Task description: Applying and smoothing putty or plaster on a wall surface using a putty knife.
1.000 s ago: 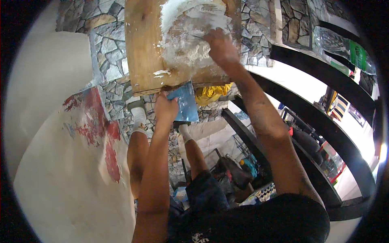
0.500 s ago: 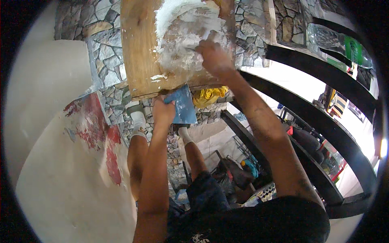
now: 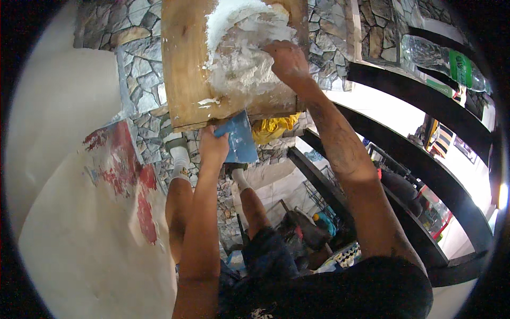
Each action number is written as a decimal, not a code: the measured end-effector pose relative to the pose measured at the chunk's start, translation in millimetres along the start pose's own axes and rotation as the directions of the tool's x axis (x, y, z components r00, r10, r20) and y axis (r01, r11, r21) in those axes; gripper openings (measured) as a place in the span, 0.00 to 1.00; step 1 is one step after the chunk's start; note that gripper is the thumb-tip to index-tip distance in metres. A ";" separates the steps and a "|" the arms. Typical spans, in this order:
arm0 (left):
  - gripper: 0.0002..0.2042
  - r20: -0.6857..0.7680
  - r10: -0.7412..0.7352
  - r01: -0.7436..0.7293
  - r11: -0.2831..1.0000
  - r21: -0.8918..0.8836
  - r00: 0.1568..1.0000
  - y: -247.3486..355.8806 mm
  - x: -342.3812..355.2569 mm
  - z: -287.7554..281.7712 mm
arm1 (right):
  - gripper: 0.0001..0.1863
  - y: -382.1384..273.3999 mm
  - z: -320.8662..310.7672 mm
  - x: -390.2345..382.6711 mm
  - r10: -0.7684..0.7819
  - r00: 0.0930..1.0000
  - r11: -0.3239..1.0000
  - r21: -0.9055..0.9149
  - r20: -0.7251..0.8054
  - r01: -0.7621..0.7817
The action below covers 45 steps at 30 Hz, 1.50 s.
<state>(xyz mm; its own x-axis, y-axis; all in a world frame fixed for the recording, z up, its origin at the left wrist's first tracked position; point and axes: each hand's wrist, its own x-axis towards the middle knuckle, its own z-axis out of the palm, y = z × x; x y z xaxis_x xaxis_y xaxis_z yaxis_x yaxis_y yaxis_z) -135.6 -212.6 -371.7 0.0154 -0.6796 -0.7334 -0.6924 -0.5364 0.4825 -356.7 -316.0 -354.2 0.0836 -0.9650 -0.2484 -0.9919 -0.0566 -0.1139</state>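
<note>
A wooden board (image 3: 186, 64) lies ahead of me, with a ring of white powder (image 3: 218, 26) and a wet grey-white paste (image 3: 255, 74) in its middle. My right hand (image 3: 289, 61) is closed over the paste's right side, around what looks like a putty knife, mostly hidden by the fingers. Below the board's near edge, my left hand (image 3: 213, 149) grips a flat blue plastic spreader (image 3: 241, 142) by one side. White smears mark the spreader's face, and its upper corner meets the board's edge.
A yellow plastic bag (image 3: 276, 127) sits under the board's near edge. Curved black bars (image 3: 414, 159) run along the right, with a plastic bottle (image 3: 443, 58) beyond them. At left stands a pale wall with peeling red patches (image 3: 122, 154). My feet rest on stone-patterned flooring.
My right hand has shifted slightly up and right over the paste, and its forearm has turned. The left hand and the blue spreader have stayed almost in place.
</note>
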 end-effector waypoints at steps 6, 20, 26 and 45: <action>0.19 0.056 -0.099 0.109 0.968 -0.227 0.994 -26.9 7.5 -0.2 | 0.17 -25.0 8.1 -9.5 -0.075 0.982 0.996 -0.036 0.175 0.083; 0.17 0.058 -0.061 0.075 0.961 -0.268 0.996 -31.2 12.1 7.4 | 0.20 11.1 4.0 11.7 -0.160 0.981 0.987 -0.010 0.111 0.162; 0.15 0.020 -0.079 0.081 0.974 -0.211 0.997 -0.8 -3.9 1.4 | 0.12 -4.3 21.2 -19.9 -0.234 0.971 0.961 -0.136 0.051 0.239; 0.16 0.033 -0.039 0.047 0.955 -0.292 0.999 4.9 -5.6 4.2 | 0.18 35.6 0.9 -9.6 -0.393 0.911 0.913 0.067 -0.120 0.403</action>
<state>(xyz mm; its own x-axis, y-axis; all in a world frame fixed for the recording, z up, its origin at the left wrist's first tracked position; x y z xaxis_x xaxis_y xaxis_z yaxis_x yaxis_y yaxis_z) -142.1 -209.3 -367.2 0.0188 -0.6416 -0.7668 -0.4505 -0.6901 0.5664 -392.8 -308.6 -356.8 0.4549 -0.8881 -0.0658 -0.8654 -0.4233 -0.2682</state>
